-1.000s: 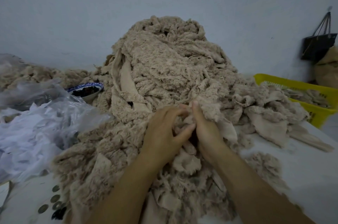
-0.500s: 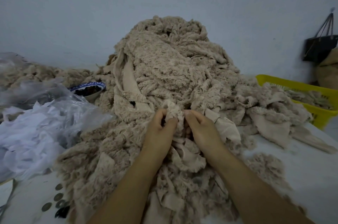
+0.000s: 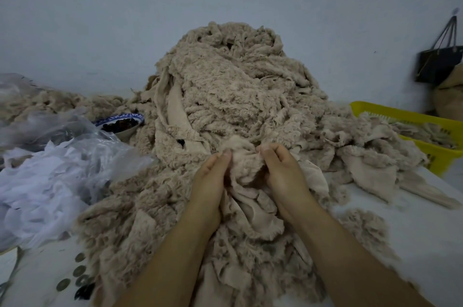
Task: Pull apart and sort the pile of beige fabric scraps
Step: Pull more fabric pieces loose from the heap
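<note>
A crumpled beige scrap (image 3: 242,166) is gripped by both hands at the near foot of the pile (image 3: 233,96). The left hand (image 3: 209,181) is closed on its left edge, with the fingertips (image 3: 223,156) curled against the cloth. The right hand (image 3: 284,176) is clenched on the right edge, its fingers (image 3: 270,152) folded over a bunched fold. The rest of the scrap is draped down between the wrists, onto more loose beige pieces.

Beyond the fingers the pile is heaped high against a pale wall (image 3: 100,18). Left of the left fingers a clear plastic bag (image 3: 50,181) of white cloth is seen, and behind it a blue-rimmed bowl (image 3: 120,124) with dark contents, just beside the pile's edge. Well apart to the right of the right fingers, a yellow basket (image 3: 400,116) holding beige scraps is set on the white table (image 3: 413,226), and a black bag (image 3: 438,63) is hung on the wall beyond it. Below and left of the hands, a few round discs (image 3: 79,270) — perhaps coins — are laid on the table.
</note>
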{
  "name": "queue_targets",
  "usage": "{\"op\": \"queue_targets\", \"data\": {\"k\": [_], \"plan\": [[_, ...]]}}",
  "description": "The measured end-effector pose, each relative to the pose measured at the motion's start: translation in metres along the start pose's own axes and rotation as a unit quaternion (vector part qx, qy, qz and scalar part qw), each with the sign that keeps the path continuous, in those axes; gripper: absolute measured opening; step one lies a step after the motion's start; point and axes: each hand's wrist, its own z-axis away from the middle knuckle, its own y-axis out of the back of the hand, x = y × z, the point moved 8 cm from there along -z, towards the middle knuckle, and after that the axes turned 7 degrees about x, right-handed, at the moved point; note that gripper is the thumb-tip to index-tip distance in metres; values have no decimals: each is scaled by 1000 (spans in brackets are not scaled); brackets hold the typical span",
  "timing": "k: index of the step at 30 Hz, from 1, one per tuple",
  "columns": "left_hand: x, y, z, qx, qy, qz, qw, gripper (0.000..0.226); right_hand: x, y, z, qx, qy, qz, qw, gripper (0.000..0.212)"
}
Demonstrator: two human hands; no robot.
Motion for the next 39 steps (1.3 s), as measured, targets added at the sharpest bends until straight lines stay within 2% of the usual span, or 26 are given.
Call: {"op": "queue_targets", "data": {"k": [3, 6, 9, 11, 12, 13, 15, 16, 17, 19, 23, 27, 29, 32, 34, 36, 37, 39], "plan": [[1, 8, -5, 34, 24, 15, 999, 34, 2, 3, -4, 4, 12, -2, 1000, 39], [4, 12, -7, 45, 16, -7, 999, 40, 5, 3, -5, 0, 11, 21, 1000, 32], [5, 10, -6, 41, 12, 4, 999, 37, 10, -2, -2, -30, -13, 21, 999, 26], [9, 7, -4, 32, -14, -10, 999, 38, 16, -10, 2, -84, -40, 15, 996, 64], [12, 6, -3, 29, -33, -27, 999, 41, 16, -14, 4, -104, -39, 28, 993, 76], [15, 4, -1, 24, -48, -43, 998, 47, 14, -15, 7, -107, -26, 48, 993, 75], [16, 3, 1, 21, -47, -45, 998, 61, 7, -8, 5, -51, 12, 88, 995, 50], [14, 4, 0, 26, -36, -29, 999, 62, 3, -2, 3, -14, 24, 90, 996, 38], [12, 5, -1, 32, -27, -18, 999, 57, 1, 4, 1, 13, 26, 72, 997, 32], [8, 6, -3, 37, -15, -25, 999, 52, 4, 7, -3, 18, -4, -12, 1000, 28], [2, 3, -3, -4, 3, -37, 999, 49, 12, 2, -3, -4, -87, -131, 988, 37], [3, -9, 8, -133, -46, -182, 973, 44, 7, 12, -7, 28, -96, -189, 977, 45], [-1, -13, 16, -168, -36, -221, 960, 40, 6, 20, -12, 53, -99, -208, 972, 43], [4, -6, 12, -114, -45, -221, 968, 40, 0, 21, -14, 44, -94, -227, 968, 55], [11, 4, 7, -56, -60, -173, 982, 36, -5, 12, -7, -24, -62, -161, 985, 63], [16, 8, 4, -37, -59, -114, 991, 35, -4, -4, 5, -95, -31, -29, 995, 63], [17, 8, 5, -33, -55, -106, 992, 35, 1, -11, 10, -117, -19, 42, 992, 59], [16, 7, 7, -23, -44, -118, 992, 37, 6, -15, 11, -103, 18, 167, 980, 40]]}}
